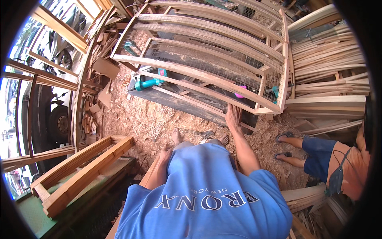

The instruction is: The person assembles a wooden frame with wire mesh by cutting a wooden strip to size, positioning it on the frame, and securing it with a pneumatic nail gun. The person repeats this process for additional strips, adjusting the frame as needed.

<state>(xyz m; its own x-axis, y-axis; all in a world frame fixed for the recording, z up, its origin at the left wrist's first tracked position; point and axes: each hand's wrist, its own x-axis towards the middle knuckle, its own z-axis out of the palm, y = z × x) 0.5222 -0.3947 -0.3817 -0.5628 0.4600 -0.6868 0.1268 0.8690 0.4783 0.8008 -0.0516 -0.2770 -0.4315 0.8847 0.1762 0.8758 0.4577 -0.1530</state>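
A pale wooden frame (171, 67) with several rails and wire mesh stands in front of me, over a dark board (159, 97). My right hand (233, 116) reaches to its near lower side, with the fingers stretched out against the wood. Beside my left knee, my left hand (164, 153) hangs low near a wooden board; its fingers are too small and partly hidden to read. A teal power tool (149, 83) lies on the dark board by the frame's left corner. Something round and purple (240, 91) shows behind the near rail.
Wood shavings (135, 115) cover the floor. A dark metal tool (205, 134) lies near my feet. Stacked timber (326, 63) lines the right side, where another person (322, 159) in dark shorts is close. At left, a joined wooden frame (87, 171) rests on a green surface (36, 215).
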